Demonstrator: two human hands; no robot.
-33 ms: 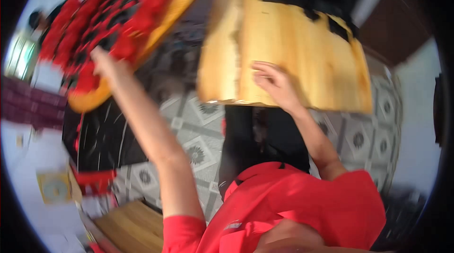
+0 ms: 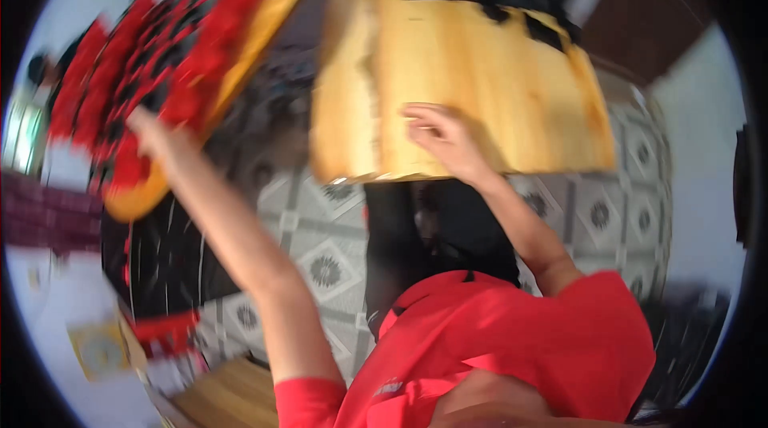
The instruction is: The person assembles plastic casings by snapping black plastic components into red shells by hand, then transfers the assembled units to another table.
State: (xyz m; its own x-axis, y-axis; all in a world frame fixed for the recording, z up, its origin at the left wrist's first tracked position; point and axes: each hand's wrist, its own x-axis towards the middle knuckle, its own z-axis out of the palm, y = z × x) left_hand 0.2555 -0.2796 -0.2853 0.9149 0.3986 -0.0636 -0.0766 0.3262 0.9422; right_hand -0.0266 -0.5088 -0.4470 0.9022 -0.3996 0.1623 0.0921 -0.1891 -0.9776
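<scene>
The left hand [image 2: 154, 137] is at the red and black pieces [image 2: 210, 60] on the yellow tabletop [image 2: 139, 201]; blur hides whether its fingers grip. They look soft and light, easiest pinched by an edge. The right hand [image 2: 442, 138], fingers loosely bent, looks empty over the wooden tabletop [image 2: 528, 100].

Lit brightly over the wooden worktop [image 2: 528, 76], with small glints at its near left corner and faint shadow beside the right hand [image 2: 446, 140]. Washed out at the window [image 2: 26, 136]. Smeared by blur across the red-black pieces [image 2: 200, 68]. Bent and darkened toward the picture rim.
</scene>
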